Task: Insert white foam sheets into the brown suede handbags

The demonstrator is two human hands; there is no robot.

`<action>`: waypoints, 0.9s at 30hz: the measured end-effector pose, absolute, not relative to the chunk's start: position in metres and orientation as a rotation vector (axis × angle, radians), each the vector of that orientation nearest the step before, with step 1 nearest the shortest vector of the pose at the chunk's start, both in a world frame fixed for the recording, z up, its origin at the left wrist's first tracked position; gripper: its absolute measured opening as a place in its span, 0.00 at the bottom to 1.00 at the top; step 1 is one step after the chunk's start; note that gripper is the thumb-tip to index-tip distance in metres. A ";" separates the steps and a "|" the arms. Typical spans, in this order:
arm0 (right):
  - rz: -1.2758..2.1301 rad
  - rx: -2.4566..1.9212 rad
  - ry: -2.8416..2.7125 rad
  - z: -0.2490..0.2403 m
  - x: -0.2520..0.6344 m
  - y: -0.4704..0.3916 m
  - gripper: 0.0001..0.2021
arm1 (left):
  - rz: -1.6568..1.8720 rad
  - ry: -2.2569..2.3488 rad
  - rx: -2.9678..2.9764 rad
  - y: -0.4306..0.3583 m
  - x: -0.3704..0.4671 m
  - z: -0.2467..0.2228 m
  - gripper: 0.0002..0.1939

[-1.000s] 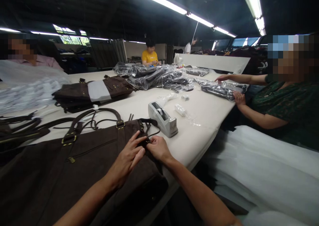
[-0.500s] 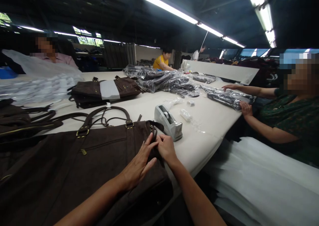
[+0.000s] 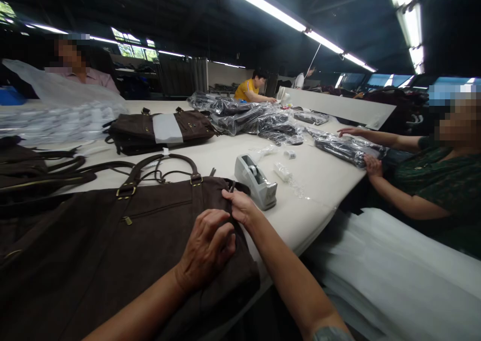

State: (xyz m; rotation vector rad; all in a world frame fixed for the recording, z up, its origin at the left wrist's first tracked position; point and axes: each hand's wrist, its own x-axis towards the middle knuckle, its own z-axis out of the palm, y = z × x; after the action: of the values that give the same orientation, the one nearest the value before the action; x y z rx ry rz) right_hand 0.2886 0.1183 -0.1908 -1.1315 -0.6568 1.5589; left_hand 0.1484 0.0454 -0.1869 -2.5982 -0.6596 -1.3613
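Observation:
A large dark brown bag (image 3: 150, 240) lies across the near left of the table, its two handles (image 3: 165, 168) pointing away from me. My right hand (image 3: 240, 206) pinches the bag's upper right corner, thumb and fingers closed on its edge. Just left of it, my left hand (image 3: 208, 243) rests over the bag's right part with its fingers curled; whether they hold any of the fabric is hidden. Beyond my right hand stands a grey tape dispenser (image 3: 256, 181). A gold zipper pull (image 3: 128, 220) shows on the bag's front.
Behind lies another brown bag (image 3: 199, 126) with a white band. Plastic-wrapped bags (image 3: 244, 118) pile up mid-table (image 3: 319, 180). At right, a person's hands (image 3: 372, 165) touch a wrapped bag; white sheets (image 3: 394, 266) are stacked nearer. Two people work at far left and back.
My left hand has drawn back slightly from the corner, and its outstretched fingers have curled. My right hand has shifted a little up and left at the bag's corner. The view has tilted slightly.

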 end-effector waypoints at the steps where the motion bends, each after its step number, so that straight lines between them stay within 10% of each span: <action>1: 1.577 -1.130 -0.637 -0.195 0.287 0.116 0.07 | -1.402 -0.749 -2.577 0.045 0.148 -0.188 0.14; 10: 1.446 -1.169 -0.655 -0.204 0.279 0.125 0.10 | -0.890 -1.044 -2.706 0.065 0.157 -0.238 0.38; 27: 1.537 -1.212 -1.009 -0.198 0.306 0.135 0.18 | -0.861 -1.075 -2.772 0.068 0.157 -0.252 0.34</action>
State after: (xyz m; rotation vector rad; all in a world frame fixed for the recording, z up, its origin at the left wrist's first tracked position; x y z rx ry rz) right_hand 0.3063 0.1355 -0.1979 -1.2124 -1.0091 1.5369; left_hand 0.1571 0.0682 -0.2517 -2.7720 -1.0751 -0.8607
